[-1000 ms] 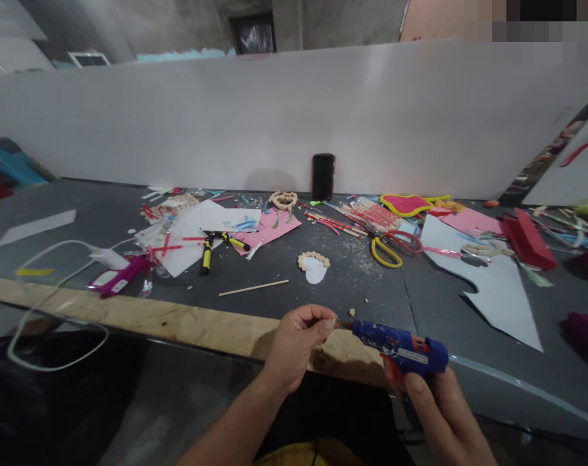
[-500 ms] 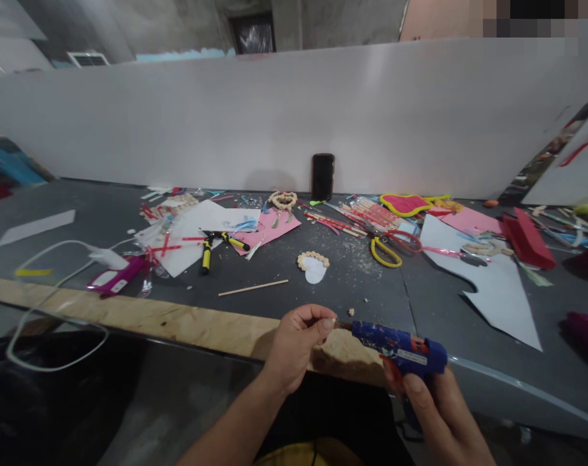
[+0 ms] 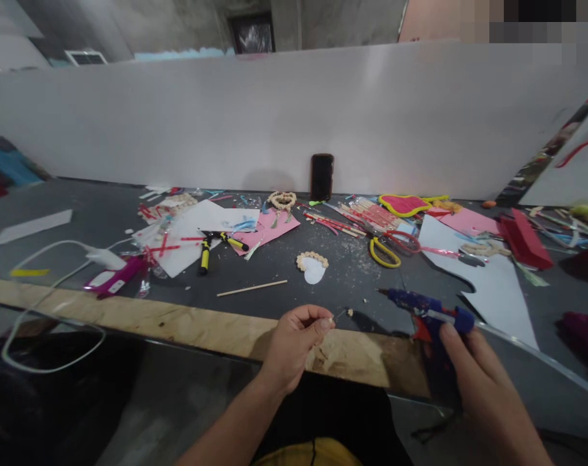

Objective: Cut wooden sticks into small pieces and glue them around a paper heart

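My left hand (image 3: 294,346) is closed in a pinch above the table's front edge; a tiny pale bit shows at the fingertips, too small to name. Wrapped round a blue glue gun (image 3: 423,307) is my right hand (image 3: 483,372), with the nozzle pointing left and apart from my left hand. A white paper heart (image 3: 315,272) lies beyond my left hand, small beige pieces lining its upper left edge. One loose beige piece (image 3: 350,312) sits right of my left fingertips. A thin wooden stick (image 3: 252,288) lies to the left.
Yellow-and-black pliers (image 3: 205,255), white paper sheets (image 3: 197,220) and a purple device (image 3: 112,278) with a white cable are on the left. Scissors (image 3: 385,254), a red folded piece (image 3: 526,238) and cut white paper (image 3: 498,291) occupy the right. A phone (image 3: 322,176) leans against the white panel (image 3: 216,123).
My right hand has drawn the glue gun away to the right and slightly farther over the table, leaving the pinched left fingers. My left hand has hardly moved.
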Demonstrator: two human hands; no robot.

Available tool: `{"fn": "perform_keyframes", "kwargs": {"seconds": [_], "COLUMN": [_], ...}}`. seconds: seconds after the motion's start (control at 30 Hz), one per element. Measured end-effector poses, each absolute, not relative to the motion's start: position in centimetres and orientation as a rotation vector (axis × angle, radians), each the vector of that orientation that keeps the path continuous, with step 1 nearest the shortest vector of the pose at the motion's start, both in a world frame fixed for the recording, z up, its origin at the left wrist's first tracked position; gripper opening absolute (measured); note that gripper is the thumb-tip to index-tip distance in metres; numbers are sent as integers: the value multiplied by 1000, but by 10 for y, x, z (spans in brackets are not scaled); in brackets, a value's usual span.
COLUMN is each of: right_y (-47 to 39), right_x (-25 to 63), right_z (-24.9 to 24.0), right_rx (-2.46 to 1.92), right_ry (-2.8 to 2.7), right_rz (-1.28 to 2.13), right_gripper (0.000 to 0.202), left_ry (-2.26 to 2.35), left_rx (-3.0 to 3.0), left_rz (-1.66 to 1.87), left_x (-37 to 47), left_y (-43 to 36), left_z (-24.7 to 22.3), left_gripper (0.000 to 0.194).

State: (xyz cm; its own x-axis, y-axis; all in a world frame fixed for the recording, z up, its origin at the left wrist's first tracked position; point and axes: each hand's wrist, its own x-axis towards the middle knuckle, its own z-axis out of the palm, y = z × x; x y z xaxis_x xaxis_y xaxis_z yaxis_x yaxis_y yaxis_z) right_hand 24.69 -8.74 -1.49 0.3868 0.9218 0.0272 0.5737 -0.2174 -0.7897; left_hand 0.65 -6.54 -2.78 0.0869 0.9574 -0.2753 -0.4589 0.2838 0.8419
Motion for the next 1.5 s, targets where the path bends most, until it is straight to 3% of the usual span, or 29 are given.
{"fn": "perform_keyframes", "kwargs": {"seconds": [0.33, 0.43, 0.53, 0.63, 0.77, 0.87, 1.07, 1.3, 1.5], "right_y": [-38, -49, -51, -44, -34, -30, -35, -63, -80], "right_x": [275, 262, 239, 214, 192, 187, 187, 180, 166], "right_z": [11, 9, -2, -15, -24, -26, -25, -20, 1], "right_rx": [-2598, -2367, -1692, -1354, -1308, -1348, -1424, -1463, -1413], "right_ry": [-1695, -1820, -2075, -2337, -2500, -2479, -2336, -1738, -1537], "right_rz": [225, -80, -220, -40, 106, 196, 282, 1008, 1111], "right_gripper": [54, 44, 29, 37, 47, 40, 24, 25, 25], "left_ry": [990, 980, 974, 980, 985, 996, 1047, 1197, 1225], "left_rx": [650, 651, 642, 648, 691, 701, 791, 1115, 1384], "left_rz": [1190, 1186, 1169, 1151, 1149, 1157, 1148, 1172, 1221], "left_x": [3, 2, 5, 8, 6, 3, 5, 8, 8], "left_y": [-68, -68, -68, -70, -73, -74, -74, -77, -82], "left_z": [-30, -32, -33, -33, -34, -34, -35, -28, -20], "left_gripper": [23, 22, 23, 23, 21, 20, 15, 6, 8]}}
